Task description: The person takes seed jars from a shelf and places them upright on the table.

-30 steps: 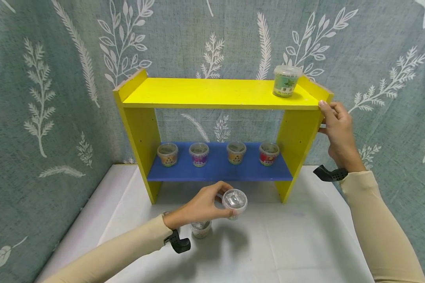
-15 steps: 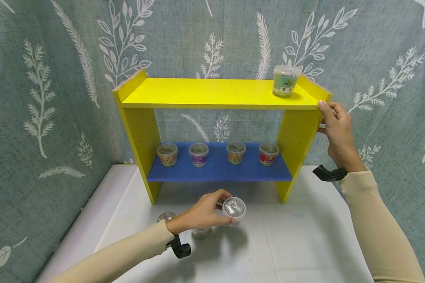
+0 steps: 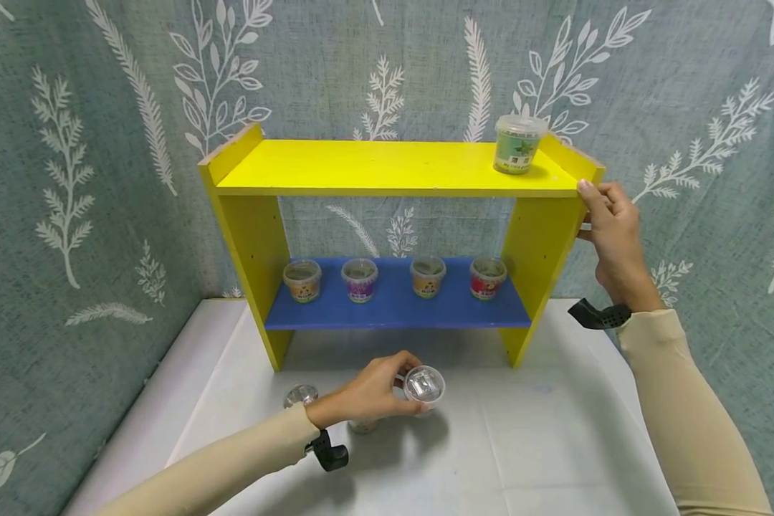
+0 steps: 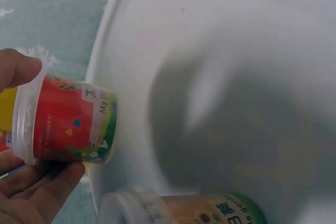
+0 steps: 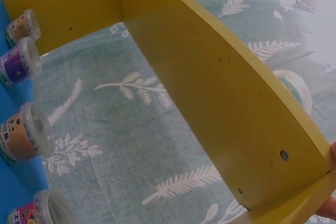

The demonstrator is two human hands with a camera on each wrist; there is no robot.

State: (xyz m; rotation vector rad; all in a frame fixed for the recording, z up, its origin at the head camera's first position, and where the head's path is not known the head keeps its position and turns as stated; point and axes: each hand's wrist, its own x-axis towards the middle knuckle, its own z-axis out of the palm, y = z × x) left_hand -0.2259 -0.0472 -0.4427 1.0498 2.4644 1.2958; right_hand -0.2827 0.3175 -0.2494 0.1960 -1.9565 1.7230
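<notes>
My left hand point(image 3: 375, 387) grips a small lidded plastic tub point(image 3: 424, 385) over the white table, in front of the shelf. In the left wrist view this tub shows a red label point(image 4: 68, 121), with thumb and fingers around its clear lid. An orange-labelled tub point(image 4: 205, 211) lies close to it in that view; the head view shows it partly hidden behind my left hand. My right hand point(image 3: 615, 233) holds the upper right corner of the yellow shelf unit point(image 3: 361, 166), thumb on the front edge. In the right wrist view only bits of its fingers point(image 5: 329, 208) show.
Four-sided labels aside, several similar tubs stand in a row on the blue lower board point(image 3: 393, 315). A larger green-labelled tub point(image 3: 517, 147) stands on the top board's right end. Another clear-lidded tub point(image 3: 301, 395) sits on the table point(image 3: 542, 444) beside my left wrist. Leaf-patterned cloth point(image 3: 335, 64) hangs behind.
My left hand has lowered the red-labelled tub and brought it slightly nearer to me, uncovering the tub by my wrist. The right hand keeps its hold on the shelf corner.
</notes>
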